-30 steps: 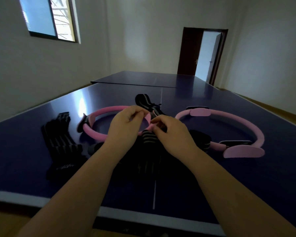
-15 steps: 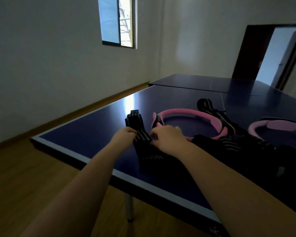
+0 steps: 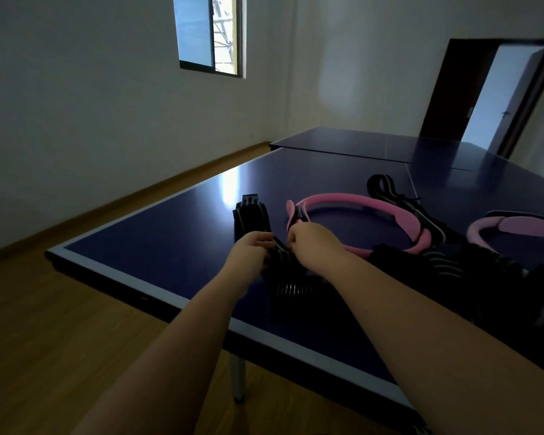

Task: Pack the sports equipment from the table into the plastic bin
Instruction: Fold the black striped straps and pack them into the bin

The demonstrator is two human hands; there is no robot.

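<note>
Black with pale stripes, the strap lies on the blue bench, gripped at its middle by both hands. The left hand and right hand curl their fingers onto it, apparently pinching, though dim light blurs the contact. Just beyond the right fingers lies a pink ring.

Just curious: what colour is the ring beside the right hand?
The ring is pink; head view.

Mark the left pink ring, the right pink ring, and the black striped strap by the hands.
left pink ring [image 3: 352, 198]: head view, far arc of the hoop.
right pink ring [image 3: 522, 226]: head view, pale pad on its far side.
black striped strap [image 3: 251, 215]: head view, its far folded end.
</note>
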